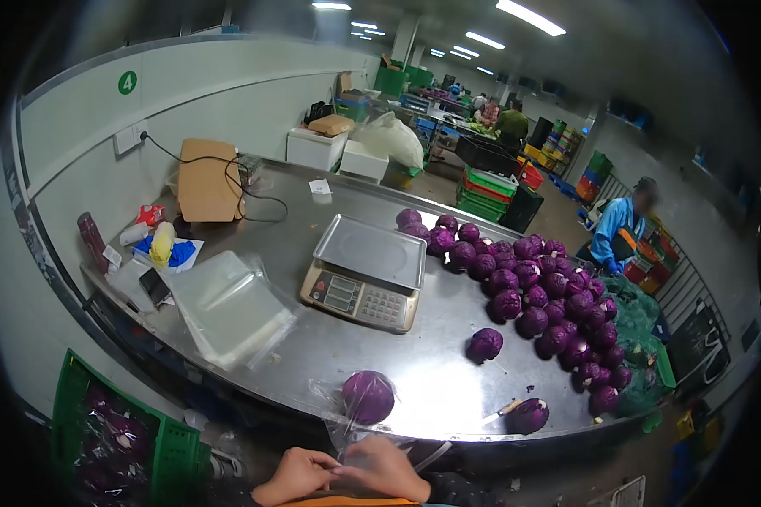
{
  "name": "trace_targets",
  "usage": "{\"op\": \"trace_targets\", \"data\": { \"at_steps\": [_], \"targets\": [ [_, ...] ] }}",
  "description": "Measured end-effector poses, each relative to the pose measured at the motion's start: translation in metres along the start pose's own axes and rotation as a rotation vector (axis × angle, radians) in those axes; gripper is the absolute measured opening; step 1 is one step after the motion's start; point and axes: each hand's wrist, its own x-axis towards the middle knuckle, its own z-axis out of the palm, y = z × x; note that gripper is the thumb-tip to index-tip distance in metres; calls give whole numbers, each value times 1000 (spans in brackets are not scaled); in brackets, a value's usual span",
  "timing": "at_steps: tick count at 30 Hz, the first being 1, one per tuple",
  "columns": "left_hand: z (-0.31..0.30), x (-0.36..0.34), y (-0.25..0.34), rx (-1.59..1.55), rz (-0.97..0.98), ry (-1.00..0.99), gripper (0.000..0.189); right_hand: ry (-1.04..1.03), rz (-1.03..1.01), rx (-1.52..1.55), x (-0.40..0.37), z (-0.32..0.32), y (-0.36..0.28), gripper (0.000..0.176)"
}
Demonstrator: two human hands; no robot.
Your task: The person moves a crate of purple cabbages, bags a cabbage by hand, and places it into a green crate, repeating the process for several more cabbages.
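Observation:
At the table's near edge a purple cabbage [368, 397] lies in a clear plastic bag [336, 414], whose loose end trails down toward my hands. My left hand [297, 475] and my right hand [382, 469] meet just below it, fingers pinched together. What lies between the fingertips is too small to make out. A digital scale [368, 275] with a bare metal pan stands behind the cabbage. To its left is a stack of clear bags [228, 308]. A knife [503, 411] rests beside a cut cabbage [529, 416] on the right.
Several purple cabbages [553, 287] are piled along the table's right side, near green netting [634, 321]. A green crate [173, 435] of bagged cabbages stands at lower left. A cardboard box [209, 182] with a cable is at the back left. A person [619, 226] in blue stands beyond the right edge.

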Motion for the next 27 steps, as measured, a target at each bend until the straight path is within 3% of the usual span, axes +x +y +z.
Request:
{"op": "trace_targets", "data": {
  "at_steps": [1,3,4,7,9,10,11,12,13,15,16,18,21,23,24,25,26,27],
  "targets": [
    [2,-21,35,89,102,71,17,-111,0,-10,2,8,7,23],
    [6,-18,23,165,201,162,10,-232,262,155,-7,23,10,27],
    [5,-19,25,167,205,164,10,-141,115,206,-10,32,17,24],
    [1,-26,25,201,96,114,11,-226,137,235,-9,31,22,28],
    [-11,-15,7,412,135,41,24,-212,159,259,-9,28,18,26],
    [-15,-9,22,651,333,122,38,-181,128,264,-10,27,20,24],
    [-1,-3,40,959,551,449,60,-150,98,269,-11,27,19,22],
    [1,14,53,1068,642,297,65,-140,83,272,-11,22,14,18],
    [-1,52,41,1010,826,125,53,-93,10,277,-9,13,8,18],
    [-2,125,-22,970,802,-225,45,32,-165,105,-5,-18,15,17],
    [-6,133,-25,853,774,-283,42,-78,77,537,-7,-57,2,16],
    [-17,133,-21,772,725,-327,36,72,336,287,-39,-145,-24,8],
    [-29,117,3,418,496,-474,29,662,208,384,-141,-184,36,13],
    [-31,120,2,355,446,-493,31,872,257,765,-201,-138,128,18],
    [-32,121,2,297,398,-517,34,409,717,251,-153,-128,76,12],
    [-31,121,3,293,401,-513,34,229,480,-538,-207,-71,161,17],
    [-30,119,6,293,363,-497,34,-175,253,-930,-223,-56,181,25],
    [-28,119,9,291,325,-481,33,-2,500,-249,-246,-14,230,26]
  ]
}}
